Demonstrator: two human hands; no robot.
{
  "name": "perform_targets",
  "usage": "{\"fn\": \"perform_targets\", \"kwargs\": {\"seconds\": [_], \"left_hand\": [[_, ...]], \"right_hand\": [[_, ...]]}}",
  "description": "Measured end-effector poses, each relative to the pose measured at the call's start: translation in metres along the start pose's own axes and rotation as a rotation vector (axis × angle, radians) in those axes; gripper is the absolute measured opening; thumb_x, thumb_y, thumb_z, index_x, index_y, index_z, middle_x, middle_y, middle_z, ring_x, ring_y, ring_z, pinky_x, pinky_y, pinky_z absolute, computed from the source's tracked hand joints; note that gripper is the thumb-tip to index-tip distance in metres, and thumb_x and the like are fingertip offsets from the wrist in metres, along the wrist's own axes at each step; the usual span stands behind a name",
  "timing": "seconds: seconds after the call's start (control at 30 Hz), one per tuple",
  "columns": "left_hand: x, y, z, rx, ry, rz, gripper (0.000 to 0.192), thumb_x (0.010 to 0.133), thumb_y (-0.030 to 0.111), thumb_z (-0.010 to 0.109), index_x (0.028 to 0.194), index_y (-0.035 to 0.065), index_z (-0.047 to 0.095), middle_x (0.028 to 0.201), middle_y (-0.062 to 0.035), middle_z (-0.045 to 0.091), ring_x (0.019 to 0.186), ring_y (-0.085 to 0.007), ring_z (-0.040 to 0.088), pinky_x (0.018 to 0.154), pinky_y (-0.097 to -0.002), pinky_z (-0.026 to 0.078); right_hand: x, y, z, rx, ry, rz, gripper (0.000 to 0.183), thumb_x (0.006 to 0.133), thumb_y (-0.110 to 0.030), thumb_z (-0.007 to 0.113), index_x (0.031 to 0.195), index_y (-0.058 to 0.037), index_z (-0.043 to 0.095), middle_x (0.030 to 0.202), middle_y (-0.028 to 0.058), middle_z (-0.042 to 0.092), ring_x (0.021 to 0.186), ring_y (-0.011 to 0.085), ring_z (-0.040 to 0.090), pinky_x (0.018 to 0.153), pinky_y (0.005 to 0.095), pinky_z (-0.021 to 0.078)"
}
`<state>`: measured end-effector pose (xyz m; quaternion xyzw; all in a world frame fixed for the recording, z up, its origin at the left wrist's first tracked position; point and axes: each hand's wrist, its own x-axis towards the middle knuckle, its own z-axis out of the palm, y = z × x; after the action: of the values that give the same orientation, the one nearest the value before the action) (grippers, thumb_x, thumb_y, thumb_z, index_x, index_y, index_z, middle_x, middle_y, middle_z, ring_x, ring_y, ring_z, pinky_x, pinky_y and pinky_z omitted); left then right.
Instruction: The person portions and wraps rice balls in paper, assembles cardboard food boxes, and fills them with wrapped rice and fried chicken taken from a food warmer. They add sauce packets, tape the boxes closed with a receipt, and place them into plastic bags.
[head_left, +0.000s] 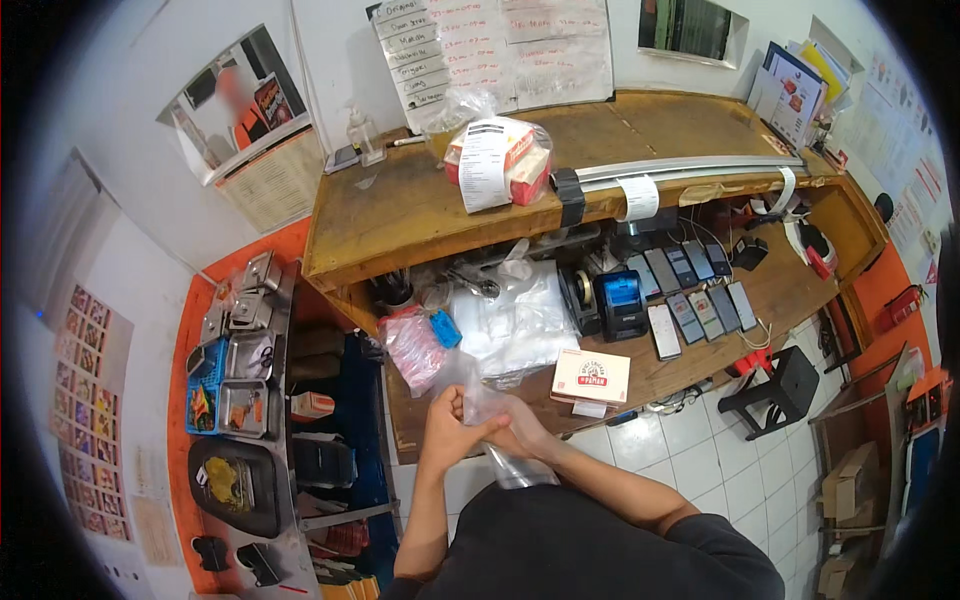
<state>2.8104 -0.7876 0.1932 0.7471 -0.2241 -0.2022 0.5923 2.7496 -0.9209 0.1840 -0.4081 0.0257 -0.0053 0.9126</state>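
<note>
A clear plastic bag (480, 397) is stretched between my two hands, just in front of my body. My left hand (450, 427) grips its left side, with fingers curled and thumb pointing right. From the right, my right hand (523, 429) holds the same bag, partly covered by the film. The bag's lower end hangs towards my dark shirt. To the right of my hands, a closed cream and red food box (591, 373) rests on the desk, with a paper slip under its front edge. Beyond my hands lies a stack of clear plastic bags (517, 330).
Left of the stack lie a pink plastic bundle (411, 346) and a blue item (445, 328). A label printer (621, 304) and several phones (694, 289) stand at right. A bagged food order (499, 161) sits on the shelf above. A black stool (776, 390) stands right.
</note>
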Motion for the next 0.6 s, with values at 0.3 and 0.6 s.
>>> {"fn": "perform_targets", "kwargs": {"seconds": [0.3,0.6], "left_hand": [[-0.014,-0.041,-0.096,0.298,0.187,-0.091,0.014,0.074,-0.009,0.067,0.080,-0.0011,0.058,0.060,0.0028,0.045,0.057,-0.0034,0.041,0.052,-0.0205,0.032],[-0.001,-0.020,-0.109,0.277,0.545,0.008,0.014,0.079,-0.012,0.064,0.086,-0.0015,0.057,0.072,-0.0021,0.048,0.062,-0.0064,0.046,0.057,-0.0235,0.041]], "right_hand": [[-0.021,-0.028,-0.059,-1.243,0.151,-0.114,0.010,0.070,0.000,0.066,0.073,0.0013,0.056,0.065,0.0175,0.058,0.060,0.0243,0.055,0.059,0.0350,0.0442],[-0.027,-0.101,-0.084,-1.196,0.631,-0.379,0.016,0.068,0.011,0.055,0.070,-0.0012,0.045,0.065,0.0086,0.048,0.065,0.0159,0.049,0.060,0.0297,0.0410]]}}
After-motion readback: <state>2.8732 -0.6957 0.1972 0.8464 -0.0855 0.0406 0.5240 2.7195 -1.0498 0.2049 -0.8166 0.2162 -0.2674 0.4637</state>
